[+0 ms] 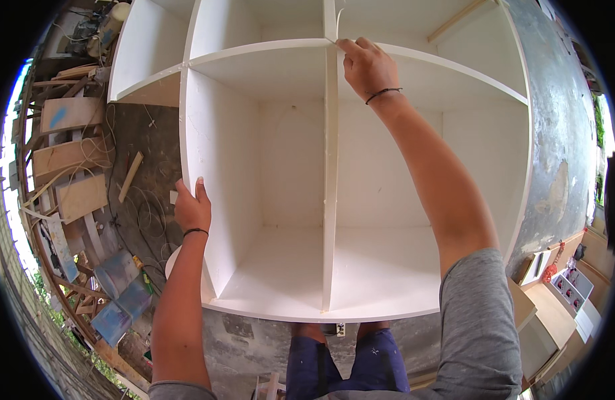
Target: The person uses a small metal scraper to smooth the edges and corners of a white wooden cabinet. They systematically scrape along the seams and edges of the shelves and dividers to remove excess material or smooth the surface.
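Observation:
A large white cabinet (294, 267) with several open compartments stands before me. My right hand (371, 67) is closed in a pinch at the far end of the middle upright divider (330, 167), where it meets the cross shelf. From its fingertips a thin pale strip (340, 23) curls upward; whether a small tool is also in the fingers I cannot make out. Lower down on the left, my left hand (193, 208) grips the front edge of the left upright panel, thumb on the inner side. A small white piece (173, 197) shows beside its fingers, partly hidden.
Wood offcuts (81, 193) and loose cords lie along the left side, with blue-stained clear containers (124, 303) nearer me. A wooden stick (131, 177) rests on the grey floor. At the right, boards (541, 313) and a white tray (573, 288) stand beyond the cabinet.

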`<control>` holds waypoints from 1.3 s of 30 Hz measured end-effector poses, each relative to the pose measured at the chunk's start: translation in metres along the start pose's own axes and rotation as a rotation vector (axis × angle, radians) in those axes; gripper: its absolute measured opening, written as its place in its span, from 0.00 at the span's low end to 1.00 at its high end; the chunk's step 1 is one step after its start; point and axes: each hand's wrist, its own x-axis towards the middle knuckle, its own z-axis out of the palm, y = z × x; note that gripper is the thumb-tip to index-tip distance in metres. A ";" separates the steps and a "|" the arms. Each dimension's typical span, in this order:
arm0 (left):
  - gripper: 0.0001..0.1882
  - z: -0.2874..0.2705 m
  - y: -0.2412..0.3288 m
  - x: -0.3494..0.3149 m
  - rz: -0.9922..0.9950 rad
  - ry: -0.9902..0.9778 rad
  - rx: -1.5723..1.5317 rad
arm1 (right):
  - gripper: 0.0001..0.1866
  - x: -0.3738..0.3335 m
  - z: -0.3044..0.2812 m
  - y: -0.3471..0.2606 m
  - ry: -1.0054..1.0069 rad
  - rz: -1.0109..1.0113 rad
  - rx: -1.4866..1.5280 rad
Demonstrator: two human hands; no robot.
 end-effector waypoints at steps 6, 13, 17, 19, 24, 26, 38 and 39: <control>0.22 0.006 0.004 -0.001 0.034 0.022 0.029 | 0.14 0.008 -0.003 -0.003 -0.072 -0.039 -0.151; 0.26 0.006 0.004 0.001 0.036 0.038 0.083 | 0.10 -0.039 -0.020 -0.006 -0.137 -0.331 -0.024; 0.28 0.009 0.001 0.001 0.041 0.052 0.118 | 0.12 -0.161 -0.058 -0.046 -0.233 -0.432 0.170; 0.28 0.003 -0.002 0.001 0.025 0.061 0.126 | 0.14 -0.226 -0.086 -0.071 -0.435 -0.557 0.249; 0.26 0.002 0.003 -0.002 0.021 0.077 0.144 | 0.14 -0.167 -0.059 -0.033 -0.337 -0.168 0.240; 0.26 0.006 0.007 0.000 0.011 0.060 0.127 | 0.13 -0.081 -0.040 -0.010 -0.128 -0.018 0.238; 0.21 -0.004 0.008 -0.001 -0.017 -0.004 0.044 | 0.17 0.015 -0.001 -0.009 -0.134 -0.011 -0.097; 0.21 -0.005 0.009 0.000 -0.012 -0.008 0.032 | 0.17 0.019 -0.003 -0.009 -0.158 -0.038 -0.125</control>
